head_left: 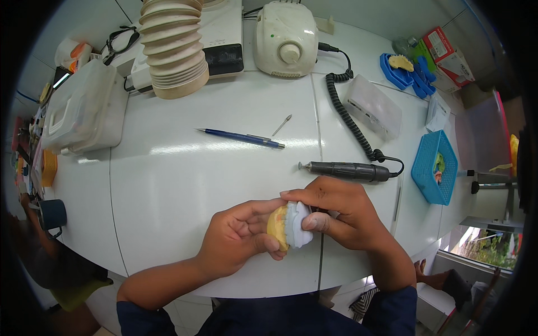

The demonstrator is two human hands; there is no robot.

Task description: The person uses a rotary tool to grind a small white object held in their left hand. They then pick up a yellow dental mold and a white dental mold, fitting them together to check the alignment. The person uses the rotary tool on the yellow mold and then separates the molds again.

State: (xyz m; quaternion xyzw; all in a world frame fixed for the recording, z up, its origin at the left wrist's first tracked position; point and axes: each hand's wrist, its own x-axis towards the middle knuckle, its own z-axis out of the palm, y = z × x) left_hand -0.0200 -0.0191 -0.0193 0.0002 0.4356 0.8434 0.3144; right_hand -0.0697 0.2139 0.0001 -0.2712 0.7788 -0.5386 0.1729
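Near the front edge of the white table, I hold two dental casts pressed against each other. My left hand [232,235] is closed round the yellow dental cast [276,225], with its thumb low on the side. My right hand [347,213] grips the white and pale blue dental cast [298,224] between thumb and fingers. Their toothed sides meet in the middle, and my fingers hide part of both. Just beyond my right hand lies a black rotary handpiece [350,171] with a small disc at its tip. A blue mechanical pencil [244,138] and a thin metal bur [282,125] rest farther off.
A coiled cord runs from the handpiece to a cream control unit [287,42]. A ribbed suction hose [174,47] hangs at the back left, near a lidded plastic box [87,109]. To the right stand a blue basket [434,168] and blue trays [395,73]. Other people sit at both sides.
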